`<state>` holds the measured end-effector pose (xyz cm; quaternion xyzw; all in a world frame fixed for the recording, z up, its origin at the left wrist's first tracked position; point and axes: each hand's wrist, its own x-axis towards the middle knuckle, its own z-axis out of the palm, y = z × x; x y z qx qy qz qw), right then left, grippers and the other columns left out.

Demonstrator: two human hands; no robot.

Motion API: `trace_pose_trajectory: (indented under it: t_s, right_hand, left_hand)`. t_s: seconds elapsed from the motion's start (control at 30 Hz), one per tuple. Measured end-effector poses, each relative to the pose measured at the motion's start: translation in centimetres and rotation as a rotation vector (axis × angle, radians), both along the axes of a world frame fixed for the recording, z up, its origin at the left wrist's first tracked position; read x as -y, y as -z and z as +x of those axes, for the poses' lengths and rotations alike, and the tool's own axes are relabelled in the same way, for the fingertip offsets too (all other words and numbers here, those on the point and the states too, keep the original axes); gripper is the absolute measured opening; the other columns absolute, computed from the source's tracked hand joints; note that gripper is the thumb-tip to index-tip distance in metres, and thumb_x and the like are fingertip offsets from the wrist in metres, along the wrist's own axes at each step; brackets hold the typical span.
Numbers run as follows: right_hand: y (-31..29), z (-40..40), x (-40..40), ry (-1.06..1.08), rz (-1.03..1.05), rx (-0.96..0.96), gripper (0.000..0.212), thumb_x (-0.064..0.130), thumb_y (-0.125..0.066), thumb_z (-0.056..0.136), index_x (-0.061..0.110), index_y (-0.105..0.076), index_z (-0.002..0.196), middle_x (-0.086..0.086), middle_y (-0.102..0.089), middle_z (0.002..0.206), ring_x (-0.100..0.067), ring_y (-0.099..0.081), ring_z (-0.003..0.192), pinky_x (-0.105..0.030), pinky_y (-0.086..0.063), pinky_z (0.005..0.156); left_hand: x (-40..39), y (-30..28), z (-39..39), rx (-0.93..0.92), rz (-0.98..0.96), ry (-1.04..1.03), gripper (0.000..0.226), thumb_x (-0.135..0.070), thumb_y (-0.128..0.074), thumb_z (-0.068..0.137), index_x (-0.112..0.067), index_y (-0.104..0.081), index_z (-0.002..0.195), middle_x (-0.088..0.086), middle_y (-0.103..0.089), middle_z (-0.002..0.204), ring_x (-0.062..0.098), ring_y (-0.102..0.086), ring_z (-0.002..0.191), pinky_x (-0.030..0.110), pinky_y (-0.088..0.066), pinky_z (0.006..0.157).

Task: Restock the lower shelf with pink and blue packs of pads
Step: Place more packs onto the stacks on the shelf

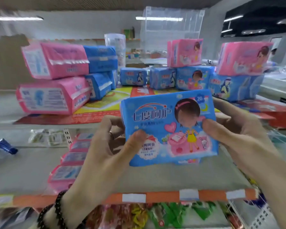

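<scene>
Both hands hold one blue pack [169,128] upright above the lower shelf [139,179], printed front toward the wearer. The left hand [109,146] pinches its lower left corner, thumb on the front; the right hand [234,129] grips the right edge, thumb pressed on the front. A row of pink packs [68,164] stands along the lower shelf's left side. On the upper shelf [5,116], pink and blue packs sit stacked toward its left and right ends.
</scene>
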<state>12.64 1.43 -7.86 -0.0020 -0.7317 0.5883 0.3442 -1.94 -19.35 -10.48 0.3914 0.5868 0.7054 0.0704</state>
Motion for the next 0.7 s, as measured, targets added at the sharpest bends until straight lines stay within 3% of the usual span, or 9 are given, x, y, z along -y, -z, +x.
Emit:
trace_pose_trajectory:
  t_s: [0.07, 0.17, 0.23, 0.3, 0.4, 0.47, 0.53, 0.63, 0.7]
  right_hand:
    - [1.4, 0.7, 1.5, 0.015, -0.025, -0.010, 0.066, 0.036, -0.085, 0.072, 0.024, -0.060, 0.133, -0.010, -0.075, 0.110, -0.031, -0.074, 0.099, -0.036, -0.061, 0.078]
    - [3.9, 1.8, 4.1, 0.118, -0.031, 0.014, 0.081, 0.049, -0.086, 0.066, 0.020, -0.058, 0.136, -0.007, -0.076, 0.107, -0.027, -0.074, 0.096, -0.033, -0.061, 0.074]
    - [5.4, 2.8, 5.0, 0.160, -0.049, 0.049, 0.067, 0.038, -0.085, 0.071, 0.024, -0.061, 0.131, -0.006, -0.077, 0.104, -0.025, -0.075, 0.094, -0.032, -0.061, 0.070]
    - [6.5, 3.7, 5.4, 0.181, -0.071, 0.099, 0.054, 0.021, -0.072, 0.075, 0.028, -0.063, 0.128, -0.005, -0.077, 0.104, -0.025, -0.075, 0.093, -0.032, -0.061, 0.069]
    - [8.3, 4.7, 5.0, 0.187, -0.060, 0.199, 0.057, 0.022, -0.067, 0.078, 0.028, -0.057, 0.134, -0.005, -0.076, 0.110, -0.025, -0.073, 0.101, -0.038, -0.061, 0.080]
    - [9.8, 5.1, 4.4, 0.171, -0.068, 0.245, 0.063, 0.036, -0.075, 0.079, 0.027, -0.053, 0.137, -0.004, -0.074, 0.115, -0.024, -0.071, 0.107, -0.041, -0.058, 0.087]
    - [11.0, 5.3, 3.5, 0.150, -0.064, 0.281, 0.074, 0.053, -0.077, 0.075, 0.026, -0.051, 0.139, -0.002, -0.073, 0.118, -0.022, -0.069, 0.111, -0.041, -0.057, 0.089]
    - [12.3, 5.8, 1.4, 0.149, -0.073, 0.323, 0.059, 0.036, -0.069, 0.081, 0.027, -0.050, 0.137, 0.008, -0.073, 0.118, -0.014, -0.068, 0.112, -0.033, -0.057, 0.090]
    - [12.9, 6.1, -0.1, 0.125, -0.069, 0.362, 0.052, 0.030, -0.065, 0.083, 0.033, -0.052, 0.133, 0.013, -0.072, 0.118, -0.008, -0.067, 0.112, -0.025, -0.056, 0.088]
  left_hand:
    - [0.9, 1.5, 0.0, -0.001, 0.021, 0.065, 0.039, -0.050, -0.078, 0.074, -0.026, -0.060, 0.098, 0.009, -0.075, 0.107, 0.029, -0.075, 0.094, 0.047, -0.062, 0.075]
    - [2.2, 3.8, 0.2, 0.035, 0.038, 0.158, 0.047, -0.060, -0.078, 0.074, -0.027, -0.060, 0.101, 0.013, -0.071, 0.108, 0.030, -0.074, 0.093, 0.040, -0.061, 0.071]
    - [2.6, 5.5, 0.4, 0.065, 0.017, 0.201, 0.050, -0.062, -0.077, 0.075, -0.024, -0.059, 0.103, 0.014, -0.069, 0.107, 0.030, -0.073, 0.092, 0.040, -0.060, 0.070]
    - [2.6, 7.1, 1.0, 0.071, -0.030, 0.219, 0.054, -0.065, -0.075, 0.075, -0.024, -0.058, 0.104, 0.013, -0.068, 0.104, 0.027, -0.072, 0.090, 0.039, -0.059, 0.067]
    - [2.1, 9.0, 1.9, 0.092, -0.080, 0.202, 0.056, -0.071, -0.072, 0.072, -0.026, -0.057, 0.102, 0.007, -0.068, 0.100, 0.018, -0.071, 0.086, 0.026, -0.056, 0.063]
    - [1.5, 10.2, 2.3, 0.097, -0.108, 0.182, 0.055, -0.072, -0.070, 0.073, -0.027, -0.056, 0.101, 0.003, -0.068, 0.097, 0.016, -0.070, 0.085, 0.025, -0.056, 0.064]
    - [0.8, 11.3, 2.7, 0.093, -0.133, 0.161, 0.052, -0.072, -0.069, 0.074, -0.029, -0.056, 0.101, 0.000, -0.068, 0.097, 0.016, -0.069, 0.087, 0.028, -0.056, 0.067]
    - [-0.8, 12.4, 3.4, 0.075, -0.203, 0.117, 0.043, -0.067, -0.067, 0.079, -0.033, -0.055, 0.101, 0.001, -0.071, 0.106, 0.025, -0.070, 0.097, 0.047, -0.059, 0.078]
    - [-2.1, 12.8, 4.0, 0.074, -0.259, 0.100, 0.036, -0.060, -0.065, 0.081, -0.032, -0.053, 0.101, -0.003, -0.072, 0.108, 0.021, -0.071, 0.099, 0.049, -0.060, 0.080]
